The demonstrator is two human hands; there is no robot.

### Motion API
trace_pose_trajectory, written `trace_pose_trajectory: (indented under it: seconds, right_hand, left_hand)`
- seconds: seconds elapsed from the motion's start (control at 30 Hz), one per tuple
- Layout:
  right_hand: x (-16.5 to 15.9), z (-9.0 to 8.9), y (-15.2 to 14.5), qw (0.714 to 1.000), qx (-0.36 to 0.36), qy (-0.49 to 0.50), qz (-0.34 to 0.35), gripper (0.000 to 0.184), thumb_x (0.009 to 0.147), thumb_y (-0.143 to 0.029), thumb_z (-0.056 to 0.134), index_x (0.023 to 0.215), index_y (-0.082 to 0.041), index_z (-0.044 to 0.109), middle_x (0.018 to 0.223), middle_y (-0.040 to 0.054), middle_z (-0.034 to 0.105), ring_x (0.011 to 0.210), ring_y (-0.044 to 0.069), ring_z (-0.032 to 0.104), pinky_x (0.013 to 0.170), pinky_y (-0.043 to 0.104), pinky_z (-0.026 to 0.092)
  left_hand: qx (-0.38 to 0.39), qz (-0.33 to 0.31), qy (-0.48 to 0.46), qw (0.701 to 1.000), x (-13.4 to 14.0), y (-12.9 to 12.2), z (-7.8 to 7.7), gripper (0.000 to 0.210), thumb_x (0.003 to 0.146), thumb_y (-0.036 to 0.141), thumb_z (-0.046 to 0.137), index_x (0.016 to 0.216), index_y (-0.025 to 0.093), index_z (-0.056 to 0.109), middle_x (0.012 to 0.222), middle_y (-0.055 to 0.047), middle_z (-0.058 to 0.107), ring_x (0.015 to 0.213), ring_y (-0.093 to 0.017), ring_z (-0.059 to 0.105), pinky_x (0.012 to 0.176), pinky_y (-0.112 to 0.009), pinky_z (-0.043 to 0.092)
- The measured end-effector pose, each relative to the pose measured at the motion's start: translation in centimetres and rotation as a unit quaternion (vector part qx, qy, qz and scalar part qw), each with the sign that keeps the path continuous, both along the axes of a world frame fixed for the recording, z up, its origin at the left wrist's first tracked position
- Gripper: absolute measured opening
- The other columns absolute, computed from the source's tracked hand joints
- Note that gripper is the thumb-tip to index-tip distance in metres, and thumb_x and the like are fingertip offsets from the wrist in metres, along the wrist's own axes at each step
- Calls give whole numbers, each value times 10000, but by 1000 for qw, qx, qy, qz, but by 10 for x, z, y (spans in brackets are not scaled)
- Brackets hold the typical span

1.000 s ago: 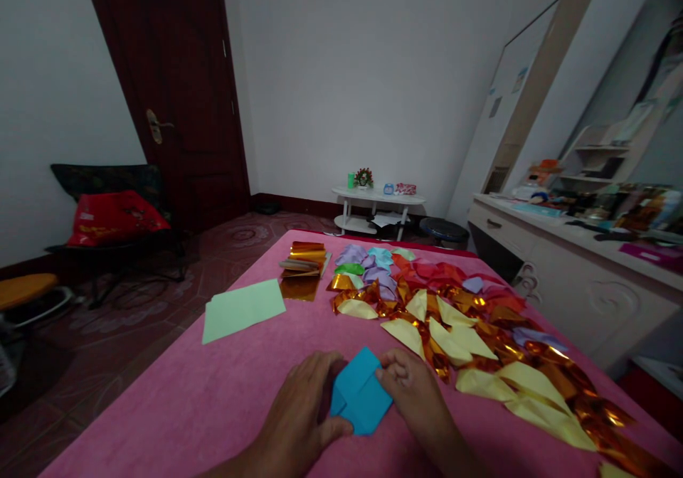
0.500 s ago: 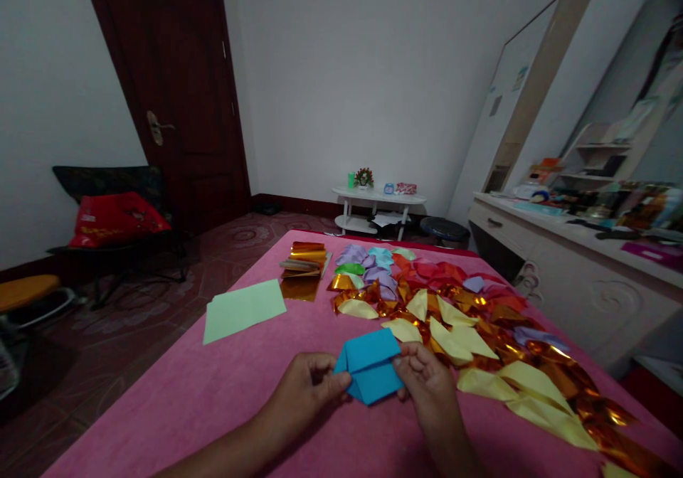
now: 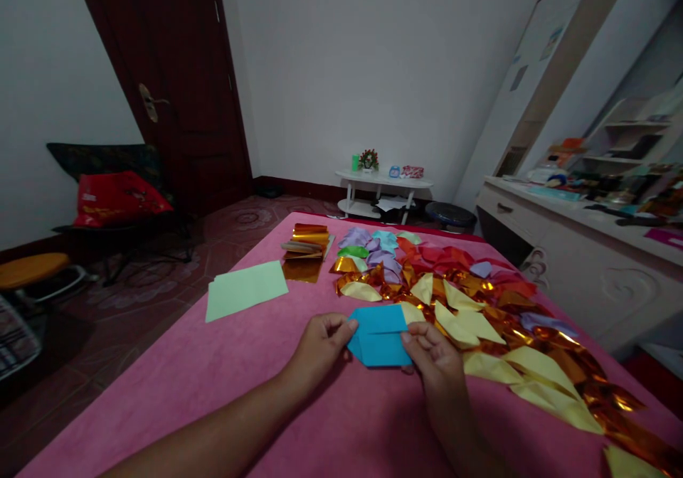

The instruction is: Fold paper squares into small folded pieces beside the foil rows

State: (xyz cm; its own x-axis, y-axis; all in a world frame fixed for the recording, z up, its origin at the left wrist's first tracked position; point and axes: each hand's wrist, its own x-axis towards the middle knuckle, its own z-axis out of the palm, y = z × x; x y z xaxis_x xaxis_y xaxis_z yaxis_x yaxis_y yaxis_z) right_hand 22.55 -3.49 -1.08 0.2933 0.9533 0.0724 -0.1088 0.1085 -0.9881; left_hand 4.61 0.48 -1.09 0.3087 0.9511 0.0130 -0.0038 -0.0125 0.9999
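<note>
Pink cloth, white wall; left hand, right hand pinch blue paper

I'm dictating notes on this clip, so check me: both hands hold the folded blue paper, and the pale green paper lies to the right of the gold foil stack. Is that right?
Not quite: in the head view, the pale green paper lies to the left of the gold foil stack. Both hands, left hand and right hand, do hold the folded blue paper.

Two hands, one folded blue paper, one gold foil stack, two stools, one red bag, scattered colored papers too jumbled to count.
</note>
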Motion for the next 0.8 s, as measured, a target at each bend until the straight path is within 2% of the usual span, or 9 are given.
trace_pose_trajectory:
  seconds: [0.1,0.2,0.27,0.37,0.47,0.57,0.7,0.8]
  right_hand:
    - [0,3,-2,999,33,-13,-14,316,783,-470,622,905,-181,585,688,16,610,577,130,540,523,226,427]
    - [4,5,-2,997,41,-67,-21,352,829,-487,554,986,-176,604,829,60,645,750,178,593,663,270,472]
    - [6,4,-2,993,40,-111,0,355,804,-472,589,982,-167,628,848,72,655,797,198,603,710,288,477]
    - [5,3,-2,983,26,-174,60,304,754,-410,648,921,-157,672,786,65,661,748,202,604,679,290,474]
    - [-1,2,-2,967,3,-219,127,199,732,-342,649,782,-156,695,703,43,644,670,177,573,615,267,446]
    - [-5,2,-3,955,-9,-239,174,192,741,-325,617,679,-149,660,604,8,568,575,137,500,532,238,380]
    - [-8,5,-5,960,-30,-225,163,244,747,-350,584,603,-155,560,524,-38,417,494,98,384,460,218,288]
    - [-8,7,-7,966,-34,-206,151,267,745,-362,564,578,-163,501,521,-49,360,490,90,346,458,215,265]
  left_hand:
    - [38,-9,35,999,-6,-1,1,458,818,509,532,552,151,433,516,41,386,494,-73,348,486,-205,251]
    - [58,-86,87,991,-11,-4,4,438,821,478,538,555,149,426,538,42,347,515,-73,319,484,-207,235]
    - [61,-140,107,982,-13,-6,5,412,820,453,551,569,142,450,548,37,367,522,-73,319,484,-209,236]
    - [55,-167,110,978,-14,-6,3,389,782,432,611,572,136,471,554,35,398,526,-72,325,486,-210,242]
    - [45,-161,100,981,-14,-6,0,391,743,435,658,565,133,483,548,35,412,524,-72,329,484,-210,244]
    - [36,-137,88,986,-12,-6,-1,396,725,437,675,556,130,492,532,35,415,515,-72,332,477,-208,243]
    - [18,-87,38,995,-8,-8,0,376,719,440,679,593,117,533,567,14,476,533,-82,389,498,-207,296]
    - [12,-79,-4,997,-7,-8,1,385,732,452,662,596,114,537,568,11,484,531,-83,406,509,-209,323]
